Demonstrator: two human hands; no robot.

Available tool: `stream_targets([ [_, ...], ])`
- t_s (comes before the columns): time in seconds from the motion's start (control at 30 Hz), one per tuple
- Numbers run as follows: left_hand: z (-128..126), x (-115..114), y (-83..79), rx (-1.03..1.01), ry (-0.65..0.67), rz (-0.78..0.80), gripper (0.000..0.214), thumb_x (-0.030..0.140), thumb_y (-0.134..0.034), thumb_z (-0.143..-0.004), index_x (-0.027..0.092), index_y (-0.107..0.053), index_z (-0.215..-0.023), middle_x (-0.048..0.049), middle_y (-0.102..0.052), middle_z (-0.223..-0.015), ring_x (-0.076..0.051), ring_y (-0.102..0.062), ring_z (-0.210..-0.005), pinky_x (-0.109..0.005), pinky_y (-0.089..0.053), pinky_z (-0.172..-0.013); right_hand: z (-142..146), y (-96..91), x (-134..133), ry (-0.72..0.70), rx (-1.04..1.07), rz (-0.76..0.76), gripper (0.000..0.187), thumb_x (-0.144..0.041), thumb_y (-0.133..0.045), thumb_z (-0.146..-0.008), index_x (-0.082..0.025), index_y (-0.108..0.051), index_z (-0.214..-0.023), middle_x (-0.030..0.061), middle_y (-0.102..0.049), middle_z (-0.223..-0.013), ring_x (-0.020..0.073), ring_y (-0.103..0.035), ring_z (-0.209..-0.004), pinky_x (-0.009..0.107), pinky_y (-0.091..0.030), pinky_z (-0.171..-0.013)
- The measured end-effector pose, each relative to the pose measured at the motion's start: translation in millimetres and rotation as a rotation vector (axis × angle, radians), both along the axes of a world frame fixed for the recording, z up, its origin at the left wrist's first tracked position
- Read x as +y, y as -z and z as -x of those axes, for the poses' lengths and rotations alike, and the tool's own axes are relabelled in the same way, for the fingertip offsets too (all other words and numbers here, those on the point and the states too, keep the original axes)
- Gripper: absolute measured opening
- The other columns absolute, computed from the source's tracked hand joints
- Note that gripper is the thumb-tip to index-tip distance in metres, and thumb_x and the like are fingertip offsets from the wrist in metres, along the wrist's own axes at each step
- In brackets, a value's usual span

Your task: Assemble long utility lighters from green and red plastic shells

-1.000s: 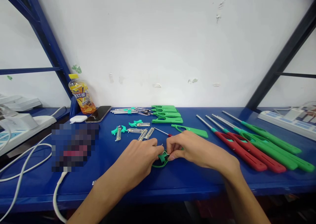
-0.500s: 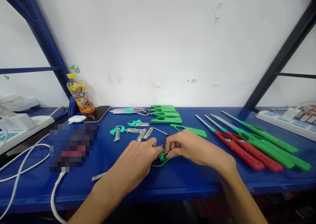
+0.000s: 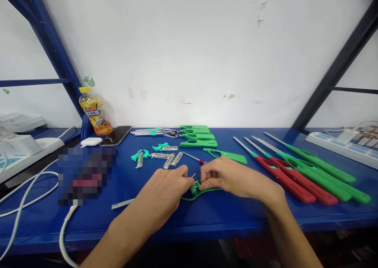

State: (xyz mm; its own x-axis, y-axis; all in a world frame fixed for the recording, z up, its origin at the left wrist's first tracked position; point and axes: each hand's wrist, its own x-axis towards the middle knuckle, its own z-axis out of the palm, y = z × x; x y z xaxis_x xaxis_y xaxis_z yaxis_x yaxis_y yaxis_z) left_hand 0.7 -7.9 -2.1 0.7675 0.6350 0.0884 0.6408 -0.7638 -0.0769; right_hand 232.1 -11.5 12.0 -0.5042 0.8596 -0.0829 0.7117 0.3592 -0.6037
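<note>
While the red lighters (image 3: 298, 180) and green lighters (image 3: 321, 166) right of the grip look closed up, the green handle half (image 3: 191, 198) between both hands lies open in the head view, a teal plastic piece (image 3: 194, 188) showing inside. Beyond the grip, green shells (image 3: 203, 143), clear fuel tanks (image 3: 177, 159) and metal tubes (image 3: 147, 133) seem unassembled. The left hand (image 3: 169, 187) is closed over the handle half's left end; the right hand's (image 3: 228, 176) thumb and forefinger nearly meet above its inner parts, whatever they pinch being hidden.
</note>
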Motion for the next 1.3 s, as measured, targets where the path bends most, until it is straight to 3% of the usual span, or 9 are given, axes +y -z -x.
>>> stream_targets([
  [0.23, 2.5, -0.2, -1.8, -0.004, -0.025, 0.104, 0.017, 0.030, -0.059, -0.107, 0.028, -0.077, -0.106, -0.0029, -0.068, -0.103, -0.022, -0.071, -0.079, -0.032, -0.036, -0.059, 0.8, 4.1, 0.9, 0.052, 0.013, 0.066, 0.017, -0.033, -0.073, -0.094, -0.021, -0.067, -0.084, -0.0044, -0.065, -0.071, 0.0127, -0.057, -0.065, 0.023, -0.037, -0.056],
  [0.5, 6.5, 3.5, 5.7, -0.002, -0.021, 0.056, 0.038, 0.003, -0.050, -0.098, 0.029, -0.072, -0.114, -0.0032, -0.067, -0.106, -0.021, -0.069, -0.076, -0.031, -0.038, -0.058, 5.1, 8.3, 4.0, 0.097, -0.023, 0.072, 0.021, -0.035, -0.078, -0.090, -0.021, -0.065, -0.079, -0.0056, -0.061, -0.066, 0.0122, -0.054, -0.061, 0.024, -0.034, -0.052],
  [0.63, 11.1, 2.6, 0.0, -0.005, -0.023, 0.116, 0.048, -0.004, -0.047, -0.092, 0.031, -0.071, -0.116, -0.0029, -0.068, -0.107, -0.022, -0.071, -0.083, -0.030, -0.044, -0.063, 5.1, 8.5, 4.0, 0.102, -0.021, 0.072, 0.022, -0.035, -0.078, -0.090, -0.022, -0.065, -0.079, -0.0059, -0.061, -0.066, 0.0120, -0.053, -0.061, 0.024, -0.033, -0.053],
  [0.8, 28.1, -2.3, -17.3, -0.040, -0.142, 0.166, 0.041, 0.006, -0.048, -0.100, 0.032, -0.071, -0.124, -0.0054, -0.071, -0.116, -0.026, -0.074, -0.095, -0.032, -0.052, -0.075, 3.7, 3.4, 0.0, 0.100, -0.048, 0.040, 0.026, -0.044, -0.079, -0.089, -0.023, -0.067, -0.080, -0.0054, -0.065, -0.068, 0.0128, -0.056, -0.062, 0.025, -0.033, -0.053],
  [0.93, 43.8, -0.4, -18.2, -0.081, -0.198, 0.190, 0.039, 0.012, -0.053, -0.101, 0.034, -0.070, -0.129, -0.0055, -0.072, -0.122, -0.027, -0.074, -0.105, -0.036, -0.054, -0.087, 2.8, -5.8, -5.2, 0.055, -0.056, -0.051, 0.034, -0.054, -0.068, -0.097, -0.023, -0.072, -0.084, -0.0045, -0.070, -0.068, 0.0139, -0.061, -0.062, 0.026, -0.035, -0.057],
  [1.07, 47.9, 3.8, -11.0, -0.075, -0.206, 0.229, 0.032, 0.015, -0.059, -0.098, 0.031, -0.075, -0.120, -0.0057, -0.074, -0.117, -0.029, -0.074, -0.102, -0.040, -0.055, -0.088, 4.0, -8.0, -5.6, 0.071, -0.048, -0.164, 0.030, -0.048, -0.060, -0.104, -0.024, -0.074, -0.093, -0.0033, -0.073, -0.072, 0.0154, -0.064, -0.066, 0.028, -0.037, -0.061],
  [1.17, 44.9, 3.6, -6.9, -0.094, -0.169, 0.262, 0.032, 0.018, -0.059, -0.099, 0.033, -0.073, -0.124, -0.0052, -0.074, -0.120, -0.029, -0.073, -0.105, -0.042, -0.055, -0.089, 4.7, -3.0, -2.6, 0.023, -0.069, -0.241, 0.019, -0.040, -0.063, -0.104, -0.025, -0.075, -0.103, 0.0006, -0.079, -0.096, 0.0205, -0.070, -0.089, 0.029, -0.042, -0.073],
  [1.23, 42.1, 2.3, -4.9, -0.110, -0.137, 0.288, 0.034, 0.020, -0.060, -0.099, 0.034, -0.070, -0.127, -0.0045, -0.073, -0.123, -0.029, -0.073, -0.108, -0.041, -0.054, -0.089, 4.8, 0.2, -0.9, -0.039, -0.070, -0.239, 0.014, -0.032, -0.064, -0.103, -0.025, -0.076, -0.106, 0.0018, -0.079, -0.105, 0.0221, -0.069, -0.099, 0.030, -0.043, -0.081],
  [1.3, 38.6, 0.9, -3.3, -0.106, -0.134, 0.298, 0.034, 0.019, -0.060, -0.098, 0.034, -0.070, -0.127, -0.0045, -0.074, -0.122, -0.029, -0.073, -0.107, -0.041, -0.054, -0.088, 5.1, 1.4, -0.1, -0.065, -0.062, -0.186, 0.014, -0.026, -0.063, -0.102, -0.024, -0.077, -0.101, 0.0008, -0.079, -0.099, 0.0201, -0.070, -0.091, 0.029, -0.044, -0.080],
])
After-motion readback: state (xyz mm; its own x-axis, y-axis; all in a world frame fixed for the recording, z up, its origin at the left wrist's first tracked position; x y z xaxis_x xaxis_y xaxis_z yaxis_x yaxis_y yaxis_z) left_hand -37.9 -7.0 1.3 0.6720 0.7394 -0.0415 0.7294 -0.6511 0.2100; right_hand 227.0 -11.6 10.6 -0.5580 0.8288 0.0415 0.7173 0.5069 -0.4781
